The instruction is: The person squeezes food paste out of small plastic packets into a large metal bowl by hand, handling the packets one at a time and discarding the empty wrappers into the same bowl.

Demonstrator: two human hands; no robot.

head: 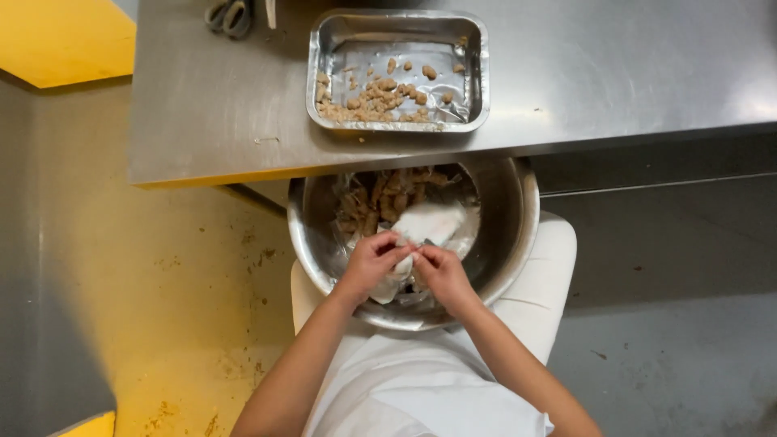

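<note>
- Left hand (374, 260) and right hand (441, 271) each pinched the clear plastic bag (421, 231) inside the steel bowl (518, 235).
- The bag looked light, limp and slippery; its gathered edge seemed the best place to grip.

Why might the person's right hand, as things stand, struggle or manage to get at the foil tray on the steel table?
Probably manages: the foil tray lies uncovered just beyond the bowl, but the right hand is gripping the white packet.
</note>
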